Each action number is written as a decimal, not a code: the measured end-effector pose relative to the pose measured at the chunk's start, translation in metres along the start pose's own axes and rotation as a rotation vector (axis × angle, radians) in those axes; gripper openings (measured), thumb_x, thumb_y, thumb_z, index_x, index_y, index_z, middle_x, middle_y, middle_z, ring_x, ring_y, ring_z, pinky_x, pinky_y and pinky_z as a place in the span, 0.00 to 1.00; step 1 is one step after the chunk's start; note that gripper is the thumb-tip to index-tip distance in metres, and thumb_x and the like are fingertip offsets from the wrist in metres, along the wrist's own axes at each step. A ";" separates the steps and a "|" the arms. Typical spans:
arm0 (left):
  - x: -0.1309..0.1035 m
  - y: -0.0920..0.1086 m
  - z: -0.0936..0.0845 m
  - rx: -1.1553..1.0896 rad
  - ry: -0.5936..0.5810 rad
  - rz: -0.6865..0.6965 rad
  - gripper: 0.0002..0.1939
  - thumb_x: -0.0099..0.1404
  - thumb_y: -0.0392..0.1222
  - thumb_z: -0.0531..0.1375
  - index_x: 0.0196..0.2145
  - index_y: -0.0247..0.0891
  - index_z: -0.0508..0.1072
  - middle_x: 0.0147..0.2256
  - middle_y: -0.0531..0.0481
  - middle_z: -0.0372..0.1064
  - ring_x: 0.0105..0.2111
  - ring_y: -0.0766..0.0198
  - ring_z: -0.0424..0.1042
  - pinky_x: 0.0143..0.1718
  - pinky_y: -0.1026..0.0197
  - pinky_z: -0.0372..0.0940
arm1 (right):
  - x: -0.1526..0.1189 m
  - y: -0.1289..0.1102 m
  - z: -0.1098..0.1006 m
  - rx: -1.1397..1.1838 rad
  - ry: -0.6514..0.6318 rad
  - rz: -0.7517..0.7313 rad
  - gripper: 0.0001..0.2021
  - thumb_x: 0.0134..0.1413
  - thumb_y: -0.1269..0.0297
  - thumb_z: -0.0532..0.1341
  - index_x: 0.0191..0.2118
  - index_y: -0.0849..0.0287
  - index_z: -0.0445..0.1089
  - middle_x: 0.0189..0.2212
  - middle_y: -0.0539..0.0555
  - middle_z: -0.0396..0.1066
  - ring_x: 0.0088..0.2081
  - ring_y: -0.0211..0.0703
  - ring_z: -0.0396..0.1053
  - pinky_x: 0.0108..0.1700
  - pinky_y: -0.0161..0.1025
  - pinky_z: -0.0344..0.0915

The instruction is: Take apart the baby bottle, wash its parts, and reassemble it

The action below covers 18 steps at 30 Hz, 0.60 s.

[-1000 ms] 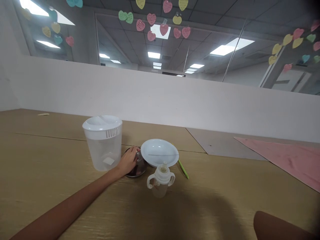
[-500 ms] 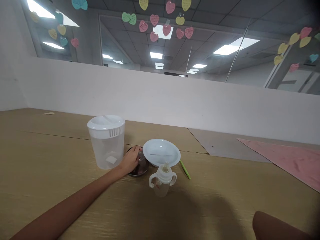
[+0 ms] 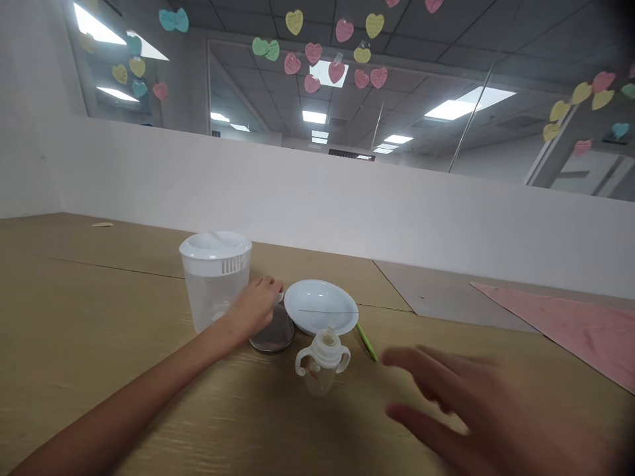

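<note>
My left hand [image 3: 256, 305] reaches to a dark, see-through glass lid [image 3: 274, 334] with a metal rim. Its fingers are curled closed around a small pale knob at the lid's top. Close by on the right stands a white bowl [image 3: 317, 287]. In front of the bowl is a clear baby bottle [image 3: 322, 363], upright, with two white handles and a teat. A thin green stick-like thing [image 3: 366, 341] lies partly under the bowl's right side. My right hand [image 3: 461, 403], smeared by motion, is held with thumb and fingers apart, right of the bottle and touching nothing.
A translucent white bucket [image 3: 215, 277] with a lid stands left of my left hand. Pink cloth [image 3: 570, 324] lies at the right, over a grey sheet [image 3: 436, 294]. A white wall [image 3: 317, 205] runs behind the brown tabletop [image 3: 124, 317].
My right hand has come into view from the lower right, fingers spread. My left hand has risen slightly, its fingers now bunched at the lid's top instead of lying over it.
</note>
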<state>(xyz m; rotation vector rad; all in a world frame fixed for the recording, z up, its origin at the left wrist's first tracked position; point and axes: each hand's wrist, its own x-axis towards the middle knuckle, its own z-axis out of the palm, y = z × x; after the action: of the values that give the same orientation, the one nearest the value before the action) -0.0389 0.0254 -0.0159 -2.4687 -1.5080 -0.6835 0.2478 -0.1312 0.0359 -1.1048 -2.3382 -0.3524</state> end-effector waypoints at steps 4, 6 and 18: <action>-0.008 0.027 -0.014 -0.230 0.340 0.137 0.14 0.63 0.35 0.50 0.47 0.39 0.62 0.49 0.44 0.62 0.49 0.57 0.61 0.51 0.54 0.58 | 0.060 -0.012 0.010 -0.027 -0.157 0.048 0.17 0.51 0.57 0.59 0.48 0.48 0.63 0.30 0.50 0.72 0.25 0.44 0.69 0.22 0.38 0.62; -0.013 0.038 -0.011 -0.362 0.444 0.181 0.14 0.64 0.39 0.50 0.48 0.39 0.60 0.51 0.45 0.60 0.51 0.58 0.61 0.52 0.54 0.58 | 0.075 -0.010 0.026 0.038 -0.093 0.068 0.25 0.51 0.57 0.58 0.56 0.50 0.55 0.43 0.54 0.70 0.39 0.49 0.69 0.34 0.43 0.66; -0.031 0.061 0.033 -0.960 0.357 0.164 0.21 0.65 0.40 0.51 0.55 0.40 0.53 0.56 0.41 0.54 0.54 0.57 0.59 0.52 0.53 0.61 | 0.086 0.023 0.089 0.499 -0.025 0.136 0.23 0.43 0.56 0.64 0.48 0.54 0.64 0.40 0.53 0.66 0.39 0.42 0.66 0.41 0.41 0.65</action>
<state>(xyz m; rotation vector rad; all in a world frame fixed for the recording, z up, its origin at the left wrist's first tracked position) 0.0120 -0.0162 -0.0542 -2.7463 -0.9221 -2.0490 0.1893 -0.0233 0.0107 -1.0081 -2.1817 0.2842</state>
